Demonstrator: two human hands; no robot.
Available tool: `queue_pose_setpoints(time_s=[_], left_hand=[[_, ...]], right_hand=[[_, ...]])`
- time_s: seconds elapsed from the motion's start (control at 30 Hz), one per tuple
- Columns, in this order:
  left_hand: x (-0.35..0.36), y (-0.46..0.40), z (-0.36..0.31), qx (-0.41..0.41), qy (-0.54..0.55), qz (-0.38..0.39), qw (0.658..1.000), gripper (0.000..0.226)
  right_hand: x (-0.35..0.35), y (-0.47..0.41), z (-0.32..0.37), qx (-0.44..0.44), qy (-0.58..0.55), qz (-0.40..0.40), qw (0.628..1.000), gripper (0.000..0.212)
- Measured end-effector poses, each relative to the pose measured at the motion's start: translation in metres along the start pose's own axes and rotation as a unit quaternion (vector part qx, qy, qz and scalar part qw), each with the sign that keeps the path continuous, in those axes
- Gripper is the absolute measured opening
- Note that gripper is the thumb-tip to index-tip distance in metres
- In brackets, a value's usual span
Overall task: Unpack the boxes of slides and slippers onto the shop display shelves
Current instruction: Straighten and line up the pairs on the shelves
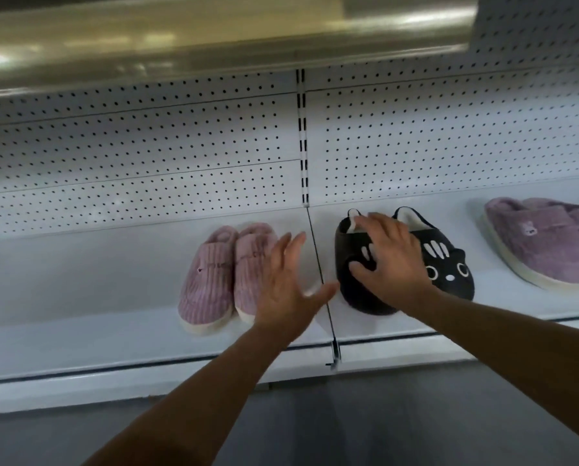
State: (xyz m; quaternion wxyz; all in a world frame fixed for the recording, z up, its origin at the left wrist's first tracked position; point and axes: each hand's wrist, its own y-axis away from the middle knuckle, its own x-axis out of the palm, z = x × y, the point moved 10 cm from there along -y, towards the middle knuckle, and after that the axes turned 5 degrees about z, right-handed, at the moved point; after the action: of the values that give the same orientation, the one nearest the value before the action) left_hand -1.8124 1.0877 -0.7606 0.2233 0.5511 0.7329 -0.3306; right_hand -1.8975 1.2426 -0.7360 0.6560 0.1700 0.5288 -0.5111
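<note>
This is a shop. A white metal display shelf [79,338] runs the full width, backed by white pegboard panels [147,146] joined at a slotted upright [303,136]. Slippers stand on it in spaced pairs as for sale: pink corduroy slippers [221,274], black cat-face slippers [449,274], purple fleece slippers [543,243].

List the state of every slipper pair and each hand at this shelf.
pink ribbed slippers: side by side on the shelf, toes toward camera
black cat slippers: on the shelf, under the right hand
purple fuzzy slippers: on the shelf, untouched
left hand: open, holding nothing
right hand: spread on the black pair
</note>
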Motion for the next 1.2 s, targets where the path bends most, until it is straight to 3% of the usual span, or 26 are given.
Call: queue_pose_setpoints(time_s=[0.1,0.23,0.33,0.7,0.77,0.83,0.93,1.03,1.1,1.2], left_hand=[[0.064,-0.008,-0.025,-0.003,-0.006,0.127,0.992,0.103],[0.106,-0.017,-0.028,-0.037,-0.026,0.166,0.985,0.107],[0.115,-0.023,-0.028,-0.058,-0.015,0.138,0.989,0.097],[0.115,-0.027,-0.032,-0.107,-0.03,0.09,0.99,0.095],[0.118,-0.023,-0.032,-0.124,-0.035,0.088,0.988,0.099],[0.113,-0.02,-0.039,-0.129,-0.064,0.051,0.988,0.106],[0.109,-0.023,-0.092,-0.047,-0.087,-0.043,0.994,0.102],[0.155,-0.039,-0.163,0.048,-0.04,-0.019,0.998,0.086],[0.202,-0.052,-0.204,0.097,-0.008,0.035,0.995,0.076],[0.269,-0.071,-0.243,0.136,-0.037,0.101,0.985,0.069]], right_hand=[[-0.034,0.015,-0.087,0.138,-0.006,-0.007,0.99,0.09],[-0.01,0.041,-0.165,0.243,-0.098,0.15,0.954,0.114],[0.006,0.047,-0.174,0.223,-0.14,0.191,0.946,0.125],[0.007,0.04,-0.18,0.155,-0.14,0.213,0.955,0.112],[-0.003,0.048,-0.18,0.132,-0.166,0.189,0.959,0.103],[-0.03,0.052,-0.191,0.115,-0.185,0.111,0.97,0.086],[-0.092,0.056,-0.236,0.119,-0.131,-0.029,0.984,0.058],[-0.144,0.061,-0.296,0.146,-0.057,-0.112,0.981,0.051],[-0.163,0.071,-0.345,0.229,-0.025,-0.118,0.966,0.051],[-0.16,0.083,-0.411,0.335,-0.054,-0.025,0.94,0.07]])
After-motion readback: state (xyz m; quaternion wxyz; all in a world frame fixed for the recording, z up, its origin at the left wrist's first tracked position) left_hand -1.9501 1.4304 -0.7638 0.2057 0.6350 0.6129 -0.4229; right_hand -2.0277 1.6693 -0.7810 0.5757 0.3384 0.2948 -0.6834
